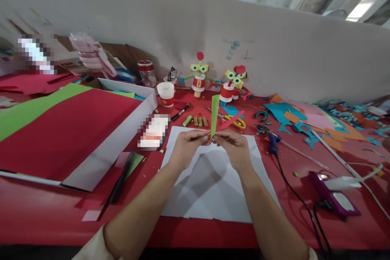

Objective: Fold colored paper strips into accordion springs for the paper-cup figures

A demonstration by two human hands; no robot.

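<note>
Both hands meet above a white sheet (210, 195), pinching the joined ends of two paper strips. The green paper strip (215, 111) points up from the fingertips, while the red paper strip (233, 120) slants up to the right. My left hand (193, 144) closes on the joint from the left. From the other side, my right hand (233, 146) grips it too, with its fingers curled. How the strips overlap is hidden by the fingertips. Behind the hands lie folded green paper springs (199, 121) and yellow-handled scissors (236, 122).
Paper-cup figures (199, 83) stand along the back wall beside stacked paper cups (166, 94). A box with red and green sheets (70, 130) fills the left, near a black knife (120, 183). To the right are a blue glue gun (272, 140), cables, a purple power strip (335, 195) and paper scraps.
</note>
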